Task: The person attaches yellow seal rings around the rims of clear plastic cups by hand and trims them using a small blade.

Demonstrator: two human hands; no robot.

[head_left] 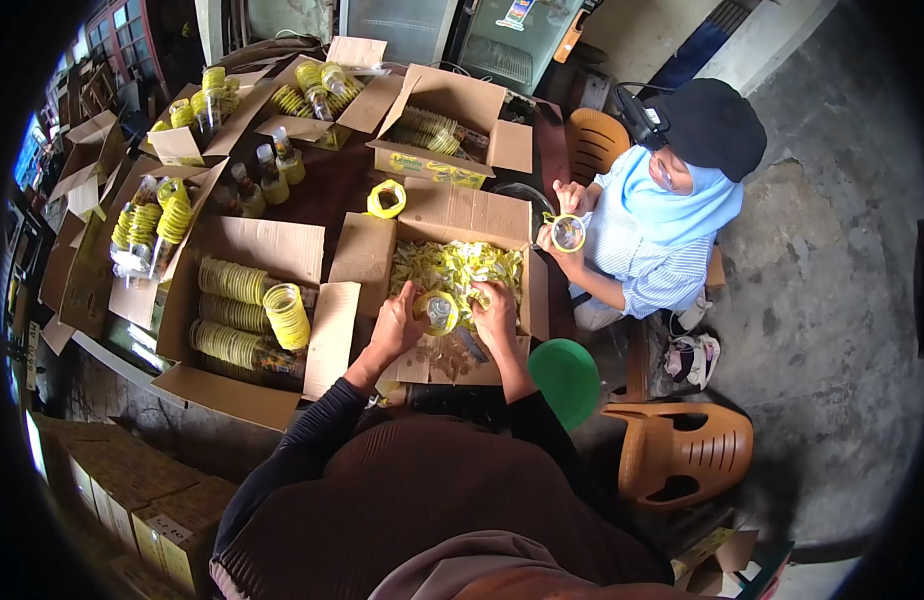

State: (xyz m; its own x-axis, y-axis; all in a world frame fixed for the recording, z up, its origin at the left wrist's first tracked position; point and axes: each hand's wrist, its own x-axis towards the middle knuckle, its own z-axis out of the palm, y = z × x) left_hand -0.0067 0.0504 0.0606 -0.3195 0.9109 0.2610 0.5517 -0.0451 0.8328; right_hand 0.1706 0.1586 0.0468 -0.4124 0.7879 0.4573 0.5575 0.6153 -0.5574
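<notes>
My left hand [396, 322] is closed on the rim of a clear plastic cup with a yellow band [439, 313], held over the near side of an open carton. My right hand [495, 314] is just to the right of the cup, its fingers drawn together among small yellow-and-white packets [452, 265]. What lies between those fingertips is too small to make out. The packets fill the carton [462, 208], whose flaps are folded out. Beyond the cup, a roll of yellow ring-shaped bands [386, 199] sits by the carton's far left corner.
Left of me, a carton [237, 390] holds stacked yellow-banded cups [232, 312]. More cartons of cups stand at the back, beside several bottles [272, 175]. A co-worker [662, 215] at right holds a similar cup [568, 233]. A green basin [564, 384] and orange chair [687, 452] stand nearby.
</notes>
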